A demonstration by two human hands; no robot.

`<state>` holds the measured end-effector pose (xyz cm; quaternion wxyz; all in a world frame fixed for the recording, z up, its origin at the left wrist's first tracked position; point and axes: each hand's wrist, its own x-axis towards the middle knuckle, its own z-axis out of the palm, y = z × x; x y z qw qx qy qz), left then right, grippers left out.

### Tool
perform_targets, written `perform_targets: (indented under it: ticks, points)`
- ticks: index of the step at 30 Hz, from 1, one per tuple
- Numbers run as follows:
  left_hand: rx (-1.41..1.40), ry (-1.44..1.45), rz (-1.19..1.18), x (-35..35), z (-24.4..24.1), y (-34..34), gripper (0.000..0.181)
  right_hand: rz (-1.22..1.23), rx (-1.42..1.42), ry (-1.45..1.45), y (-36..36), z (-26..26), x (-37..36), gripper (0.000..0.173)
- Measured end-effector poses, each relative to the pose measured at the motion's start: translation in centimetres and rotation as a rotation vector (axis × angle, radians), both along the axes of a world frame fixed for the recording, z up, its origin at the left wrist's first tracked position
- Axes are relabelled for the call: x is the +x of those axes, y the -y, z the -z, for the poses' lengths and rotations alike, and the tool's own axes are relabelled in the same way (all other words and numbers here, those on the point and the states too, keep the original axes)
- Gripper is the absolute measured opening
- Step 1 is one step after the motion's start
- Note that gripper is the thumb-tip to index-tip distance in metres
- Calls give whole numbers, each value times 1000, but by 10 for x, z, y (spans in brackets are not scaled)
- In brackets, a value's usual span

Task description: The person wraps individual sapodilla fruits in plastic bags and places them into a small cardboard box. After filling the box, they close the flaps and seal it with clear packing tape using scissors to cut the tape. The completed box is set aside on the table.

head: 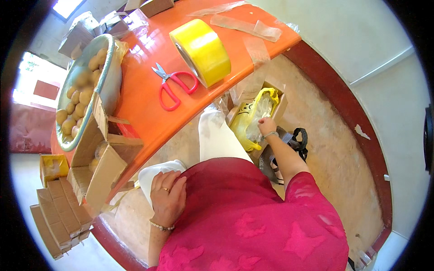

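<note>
My right hand [267, 126] reaches down to a yellow plastic bag [241, 122] that stands in a cardboard box [280, 107] beside my leg. Clear plastic [263, 108] fills the bag's mouth, and the curled fingers touch it; whether they grip any is hidden. My left hand [168, 194], with a ring and a beaded bracelet, rests on my lap and holds nothing. Scissors with red handles [168, 84] lie slightly apart on the orange table [142, 111]. A big roll of yellow tape [207, 50] stands on its rim close to them.
A basin [115, 81] of round brownish fruit [79, 98] sits at the table's left, by an open cardboard carton [108, 176]. Flattened cardboard [64, 206] is stacked below. Tape strips [237, 25] cling to the far tabletop. A dark bag [298, 144] lies on the floor.
</note>
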<state>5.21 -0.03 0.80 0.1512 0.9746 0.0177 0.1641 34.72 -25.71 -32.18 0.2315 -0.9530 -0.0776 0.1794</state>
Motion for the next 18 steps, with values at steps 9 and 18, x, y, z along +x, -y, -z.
perform_targets:
  ticks: [9, 18]
  points:
    - [-40, 1, 52, 9, 6, 7, 22, 272, 301, 7, 28, -24, 16, 16]
    - [-37, -14, 57, 4, 11, 10, 18, 957, 964, -171, 27, -63, 15, 19]
